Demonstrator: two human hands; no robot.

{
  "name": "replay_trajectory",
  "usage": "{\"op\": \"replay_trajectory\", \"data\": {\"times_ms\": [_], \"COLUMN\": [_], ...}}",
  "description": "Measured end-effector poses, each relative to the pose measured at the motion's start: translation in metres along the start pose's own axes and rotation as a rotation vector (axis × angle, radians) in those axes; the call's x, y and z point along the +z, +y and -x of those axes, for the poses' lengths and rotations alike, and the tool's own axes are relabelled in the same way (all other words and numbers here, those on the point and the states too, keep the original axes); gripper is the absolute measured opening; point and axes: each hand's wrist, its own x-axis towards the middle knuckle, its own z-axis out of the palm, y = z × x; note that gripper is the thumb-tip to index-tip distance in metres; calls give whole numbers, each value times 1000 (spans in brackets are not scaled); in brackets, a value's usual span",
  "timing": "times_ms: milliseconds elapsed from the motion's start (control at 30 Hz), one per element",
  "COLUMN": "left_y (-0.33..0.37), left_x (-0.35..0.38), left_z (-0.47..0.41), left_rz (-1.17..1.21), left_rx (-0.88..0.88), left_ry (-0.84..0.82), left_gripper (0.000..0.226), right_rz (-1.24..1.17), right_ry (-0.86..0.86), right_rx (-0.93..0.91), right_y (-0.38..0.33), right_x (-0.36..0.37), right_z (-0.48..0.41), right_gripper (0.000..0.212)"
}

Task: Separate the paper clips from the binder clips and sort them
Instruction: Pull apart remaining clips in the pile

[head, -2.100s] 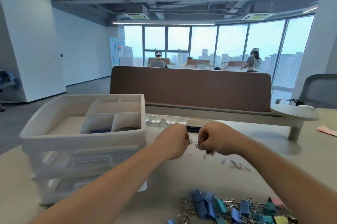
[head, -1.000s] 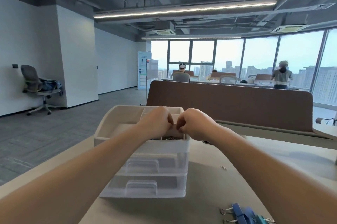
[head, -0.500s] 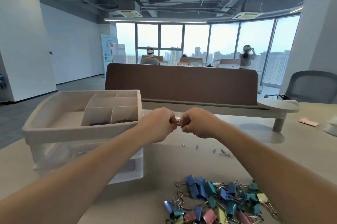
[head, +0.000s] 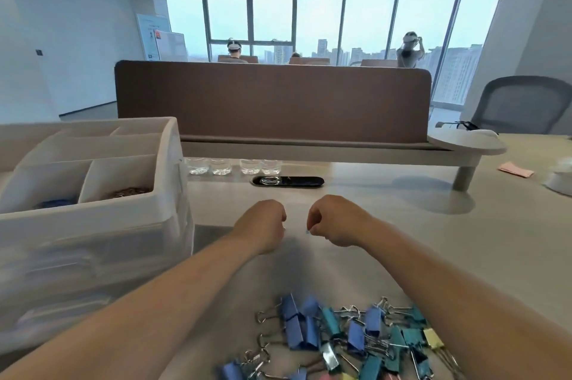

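Both forearms reach forward over the table (head: 433, 240), bare, wrists bent down. The left hand (head: 263, 225) and right hand (head: 332, 220) hang side by side just above the tabletop, knuckles up, a narrow gap between them. All fingers are curled under into loose fists. A tiny blue speck shows at the right fingertips (head: 310, 229). Whether it is pinched or lies on the table, I cannot tell, and what the left fingers hold, if anything, is hidden.

The binder clips (head: 349, 339) lie in a tangled heap near the bottom edge, between the forearms. They have folded bodies in blue, teal and yellow, with silver wire handles sticking out. The box (head: 93, 225) stands to the left, of white matt plastic, with clear drawers below and thin partitions on top. The paper clips (head: 130, 192), a dull metallic heap, sit in its near right compartment, and something blue lies in the one to their left.

Behind stand a brown felt divider (head: 272, 101), a row of clear glasses (head: 221, 166) and a grey mesh chair (head: 523, 104).

Half a second ago the hands met at the fingertips, higher up by the box's corner. They are now parted and lower
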Motion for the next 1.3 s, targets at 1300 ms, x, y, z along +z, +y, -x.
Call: {"op": "replay_trajectory", "data": {"times_ms": [1300], "left_y": [72], "left_x": [58], "left_z": [-32], "left_rz": [164], "left_rx": [188], "left_ry": [-59], "left_gripper": [14], "right_rz": [65], "right_ry": [129], "right_rx": [257], "right_y": [104], "right_x": [3], "right_z": [35], "right_gripper": [11]}}
